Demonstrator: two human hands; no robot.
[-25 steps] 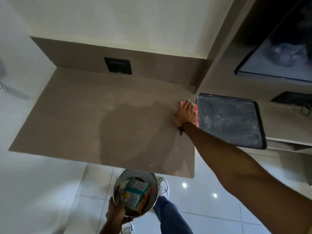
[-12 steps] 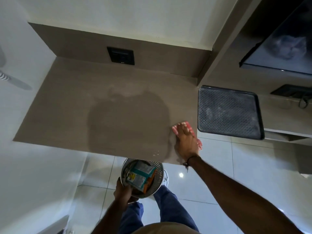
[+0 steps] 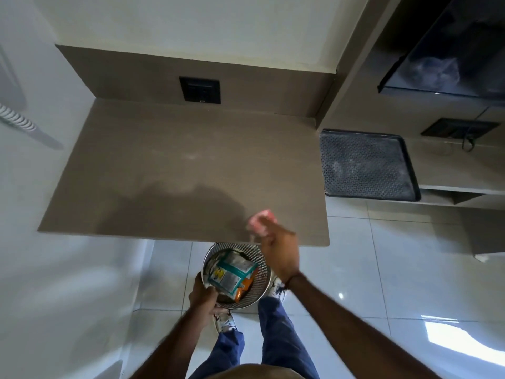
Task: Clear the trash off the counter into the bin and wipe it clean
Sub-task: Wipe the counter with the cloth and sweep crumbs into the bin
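The brown counter (image 3: 175,165) stretches in front of me, with a darker patch along its near half. My right hand (image 3: 278,250) is blurred at the counter's front edge, just above the bin, and grips a pink cloth (image 3: 261,220). Below that edge, my left hand (image 3: 203,295) holds the round metal mesh bin (image 3: 263,283) by its near rim. Inside the bin lie teal and orange wrappers (image 3: 231,273).
A black perforated tray (image 3: 366,165) sits on a lower shelf to the right of the counter. A black wall socket (image 3: 200,90) is set in the backsplash. Glossy white floor tiles (image 3: 382,269) lie below, where my legs and shoes stand.
My right hand dragged the pink cloth from the counter's far right side down to the front edge, then left to a spot above the bin. The bin rose closer to the counter edge.
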